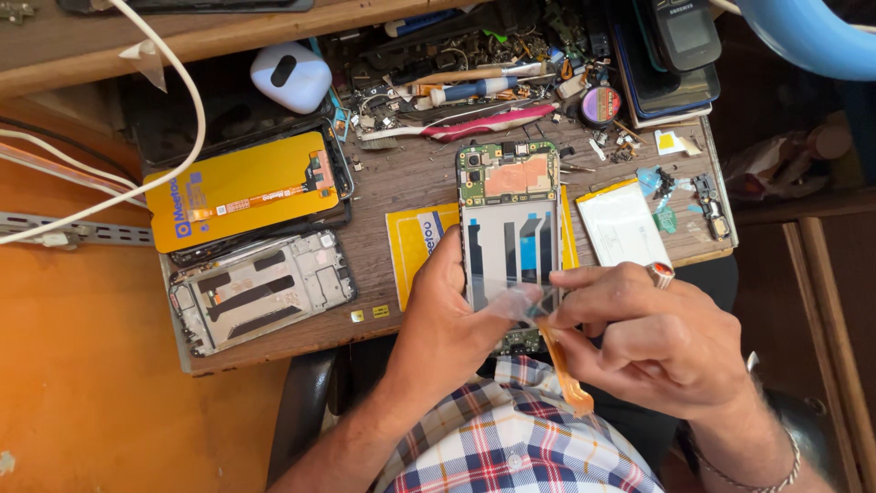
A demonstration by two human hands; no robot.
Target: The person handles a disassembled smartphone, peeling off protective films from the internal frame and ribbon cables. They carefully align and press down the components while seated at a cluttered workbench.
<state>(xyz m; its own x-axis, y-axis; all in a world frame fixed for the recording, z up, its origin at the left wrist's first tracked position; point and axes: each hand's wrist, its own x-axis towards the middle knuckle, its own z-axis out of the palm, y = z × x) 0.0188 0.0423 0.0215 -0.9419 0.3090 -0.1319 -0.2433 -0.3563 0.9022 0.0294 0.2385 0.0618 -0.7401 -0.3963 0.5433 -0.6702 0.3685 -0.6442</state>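
- While the left hand (447, 319) grips the open phone (509, 239) by its left side, the right hand (652, 342) pinches a clear film (525, 301) and an orange flat cable (566, 374) at the phone's bottom end.
- The phone lies near the front edge of the table (401, 178), over a yellow packet (411, 239).
- A white battery (623, 224) lies just right of it.
- An orange screen panel (242, 192) and a grey phone frame (260, 290) lie on the left, well apart.
- Small parts and tools (474, 91) crowd the back.
- A white case (290, 75) sits at the back left.
- Bare wood shows only between the frame and the phone.
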